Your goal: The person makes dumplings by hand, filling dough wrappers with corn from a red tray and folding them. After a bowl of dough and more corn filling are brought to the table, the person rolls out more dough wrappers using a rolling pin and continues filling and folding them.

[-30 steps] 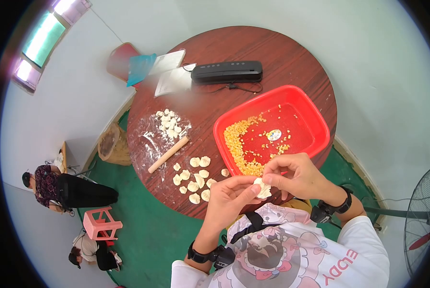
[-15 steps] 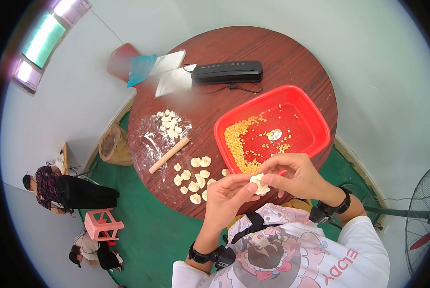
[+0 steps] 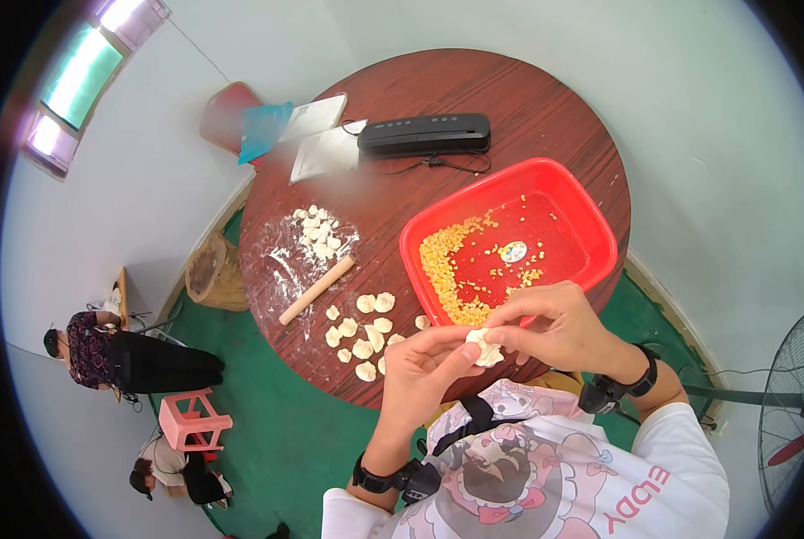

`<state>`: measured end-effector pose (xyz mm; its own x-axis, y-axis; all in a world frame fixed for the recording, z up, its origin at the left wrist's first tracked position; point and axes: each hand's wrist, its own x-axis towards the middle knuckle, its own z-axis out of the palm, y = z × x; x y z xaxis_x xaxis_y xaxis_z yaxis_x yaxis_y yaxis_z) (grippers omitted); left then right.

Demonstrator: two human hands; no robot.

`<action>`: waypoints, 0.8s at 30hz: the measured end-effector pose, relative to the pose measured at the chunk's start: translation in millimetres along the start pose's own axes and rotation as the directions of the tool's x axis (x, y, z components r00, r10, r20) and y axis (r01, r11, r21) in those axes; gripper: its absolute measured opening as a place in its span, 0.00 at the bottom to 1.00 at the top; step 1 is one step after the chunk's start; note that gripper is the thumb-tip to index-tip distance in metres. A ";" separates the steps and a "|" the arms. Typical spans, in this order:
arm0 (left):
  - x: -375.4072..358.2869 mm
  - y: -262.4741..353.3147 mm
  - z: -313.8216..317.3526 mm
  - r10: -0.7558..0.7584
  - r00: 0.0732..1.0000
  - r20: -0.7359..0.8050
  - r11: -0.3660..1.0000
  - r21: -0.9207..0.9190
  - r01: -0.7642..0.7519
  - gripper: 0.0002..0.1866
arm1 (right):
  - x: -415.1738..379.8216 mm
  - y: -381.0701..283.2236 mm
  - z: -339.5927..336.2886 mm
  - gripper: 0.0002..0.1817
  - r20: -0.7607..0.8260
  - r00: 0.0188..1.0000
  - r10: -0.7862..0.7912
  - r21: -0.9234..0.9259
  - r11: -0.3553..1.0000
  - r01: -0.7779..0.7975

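Note:
A pale dough dumpling (image 3: 486, 349) is pinched between both hands at the table's near edge. My left hand (image 3: 426, 361) is closed on its left side, thumb on the dough. My right hand (image 3: 554, 325) closes on its upper right edge with thumb and fingertips. Just beyond the hands stands a red plastic basket (image 3: 590, 268) with yellow corn kernels (image 3: 442, 260) heaped along its left side. Several shaped dumplings (image 3: 375, 337) lie on the table left of my left hand. The filling inside the held dumpling is hidden.
On the round wooden table (image 3: 545, 108) lie a wooden rolling pin (image 3: 316, 290), floured dough pieces (image 3: 316, 232) and a black appliance (image 3: 424, 136) with a cord. A fan (image 3: 797, 404) stands at right. Two people and a pink stool (image 3: 193, 420) are at left.
Both hands stay nearly in place while the fingers shift slightly on the dumpling's edge. A red tip seen at my right fingers earlier shows less now. A dark shape appears at the bottom edge.

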<state>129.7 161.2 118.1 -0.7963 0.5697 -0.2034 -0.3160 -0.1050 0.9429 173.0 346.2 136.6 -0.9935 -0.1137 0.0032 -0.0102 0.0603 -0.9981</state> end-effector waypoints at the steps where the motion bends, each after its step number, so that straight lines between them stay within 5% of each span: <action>1: -0.3 0.0 -0.7 0.007 1.000 -0.006 1.000 0.001 -0.007 0.10 | 0.1 0.3 -0.7 0.10 0.001 0.999 -0.052 -0.050 0.997 0.052; 8: 0.0 -0.6 -0.8 0.029 1.000 -0.008 0.999 -0.038 -0.029 0.10 | 1.2 1.6 2.7 0.08 -0.103 0.994 -0.020 0.042 0.999 0.024; 10: 0.5 -0.3 0.0 0.024 1.000 -0.005 0.999 -0.044 -0.024 0.10 | 3.4 8.5 4.6 0.07 -0.057 0.974 -0.219 -0.125 0.970 0.211; 14: 0.4 0.4 0.4 0.018 1.000 -0.013 0.999 -0.034 -0.018 0.10 | 0.8 3.8 6.5 0.06 -0.067 0.996 -0.067 -0.080 0.995 0.062; 16: 0.5 0.2 -0.1 0.026 1.000 -0.010 0.999 -0.040 -0.026 0.10 | 2.5 11.7 7.2 0.09 -0.072 0.954 -0.292 -0.232 0.935 0.269; 20: -0.9 -0.8 -0.2 0.053 0.998 -0.026 0.996 -0.067 -0.054 0.09 | -1.7 3.5 5.1 0.13 -0.051 0.939 -0.341 -0.360 0.883 0.301; 22: -2.3 0.7 4.5 0.332 0.940 -0.076 0.921 0.239 -0.306 0.11 | -4.2 1.2 3.9 0.16 -0.173 0.983 -0.053 -0.122 0.992 0.032; 23: -0.8 -0.1 4.1 0.332 0.940 -0.076 0.922 0.238 -0.306 0.11 | -3.9 0.8 3.6 0.16 -0.174 0.983 -0.052 -0.122 0.992 0.031; 24: 1.9 -1.9 2.9 0.602 0.797 0.041 0.654 0.546 -0.523 0.13 | -3.3 0.4 3.8 0.15 -0.088 0.992 0.090 0.055 0.995 -0.086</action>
<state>130.4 164.9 116.7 -0.8037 0.4247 0.4167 0.4913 0.0787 0.8674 176.7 342.9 135.9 -0.9965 -0.0198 -0.0814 0.0811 0.0155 -0.9966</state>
